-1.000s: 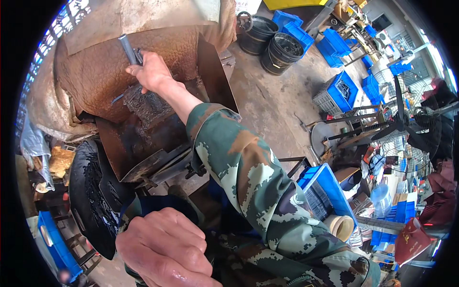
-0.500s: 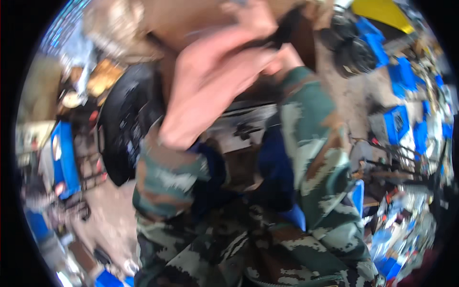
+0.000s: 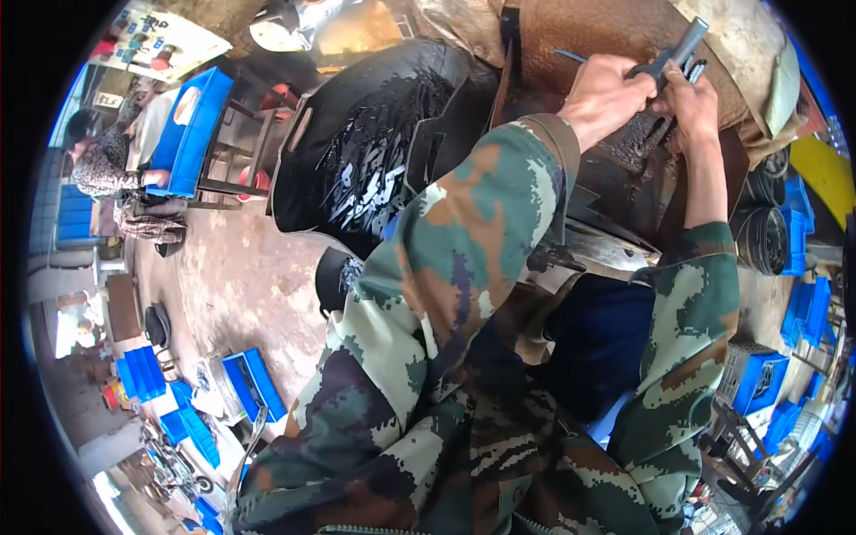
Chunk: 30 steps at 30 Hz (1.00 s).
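Note:
At the upper right, my two hands meet over a brown, grimy work surface [image 3: 562,40]. Between them is a dark grey metal part with a thick, round bar-like end [image 3: 691,40] pointing up and away; its exact kind does not show. My left hand [image 3: 611,94] is closed round its near side, fingers curled. My right hand [image 3: 694,107] is closed on it from the right, with thin metal ends poking out by its fingers. Dark, wet-looking grit [image 3: 633,152] lies on the surface below. A thin bluish strip [image 3: 571,55] lies beyond my left hand.
Left of my left arm stands a big black tub [image 3: 299,192] holding many oily metal pieces [image 3: 366,183]. Black buckets [image 3: 762,241] and blue bins [image 3: 807,312] line the right side. At the far left, another person [image 3: 107,165] is beside a blue tray [image 3: 198,134] on a stand.
The view has swung left, so hands and work surface sit further right. The hands, earlier blurred and crossing, are now together on the metal part.

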Available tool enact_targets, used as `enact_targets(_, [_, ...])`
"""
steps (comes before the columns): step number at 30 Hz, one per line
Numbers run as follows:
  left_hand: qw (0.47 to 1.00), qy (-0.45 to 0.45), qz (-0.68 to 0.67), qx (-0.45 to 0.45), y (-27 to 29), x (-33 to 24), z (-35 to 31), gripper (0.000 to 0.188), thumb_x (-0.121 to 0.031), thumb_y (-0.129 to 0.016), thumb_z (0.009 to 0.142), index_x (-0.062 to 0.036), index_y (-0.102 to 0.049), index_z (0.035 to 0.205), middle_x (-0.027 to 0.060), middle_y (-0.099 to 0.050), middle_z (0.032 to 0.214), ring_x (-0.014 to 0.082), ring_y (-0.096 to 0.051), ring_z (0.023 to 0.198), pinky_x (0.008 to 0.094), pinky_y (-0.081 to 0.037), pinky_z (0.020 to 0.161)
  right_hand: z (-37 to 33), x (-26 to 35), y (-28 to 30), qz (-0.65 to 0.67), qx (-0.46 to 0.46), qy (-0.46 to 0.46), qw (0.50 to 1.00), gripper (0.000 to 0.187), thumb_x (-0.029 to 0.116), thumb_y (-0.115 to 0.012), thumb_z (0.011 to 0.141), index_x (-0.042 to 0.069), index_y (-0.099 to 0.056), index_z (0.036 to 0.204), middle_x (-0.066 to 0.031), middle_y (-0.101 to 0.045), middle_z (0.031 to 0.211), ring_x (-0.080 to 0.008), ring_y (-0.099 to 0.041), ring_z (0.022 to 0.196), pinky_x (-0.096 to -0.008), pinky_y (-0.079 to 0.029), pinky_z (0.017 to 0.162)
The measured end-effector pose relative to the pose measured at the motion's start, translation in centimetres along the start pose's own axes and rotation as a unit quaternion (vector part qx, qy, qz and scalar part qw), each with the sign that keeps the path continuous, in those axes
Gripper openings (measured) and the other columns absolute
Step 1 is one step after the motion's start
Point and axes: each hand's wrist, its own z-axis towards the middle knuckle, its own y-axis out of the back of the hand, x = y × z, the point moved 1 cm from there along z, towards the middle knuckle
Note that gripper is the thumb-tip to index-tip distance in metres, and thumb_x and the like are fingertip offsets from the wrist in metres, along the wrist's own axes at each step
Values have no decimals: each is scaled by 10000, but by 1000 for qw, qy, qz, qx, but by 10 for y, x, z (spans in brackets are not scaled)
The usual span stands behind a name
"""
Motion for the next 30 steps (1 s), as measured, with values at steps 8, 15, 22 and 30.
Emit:
enact_targets(8, [995,-29,85,-48,1,9,2,272,-210,-633,819,23,-715,936,148,-687,717,181,-656,666,341,-520,690,-5,11,6,-62,-5,-17,998,279,231,-671,933,12,-697,1105,56,-468,619,-49,-432,522,-240,-479,477])
enact_targets(15, [995,-5,88,-52,9,-14,-10,278,-218,-647,801,13,-718,938,248,-678,815,345,-695,781,414,-531,752,-1,3,8,-19,13,-2,1000,293,186,-563,997,-14,-658,1187,86,-431,614,-44,-413,533,-235,-482,526])
enact_targets(22, [993,-35,76,-84,5,-10,-3,225,-206,-633,782,-5,-735,778,198,-652,644,322,-674,642,416,-534,679,4,-1,16,-16,24,3,1000,263,213,-583,995,-5,-668,1116,81,-418,599,-45,-377,509,-265,-462,543])
enact_targets(30, [993,-40,71,-85,2,-5,1,210,-209,-626,782,-41,-748,747,153,-654,603,303,-667,616,411,-537,677,1,2,12,-27,19,-9,999,239,204,-572,1004,-3,-667,1078,74,-405,595,-53,-365,499,-266,-441,528])
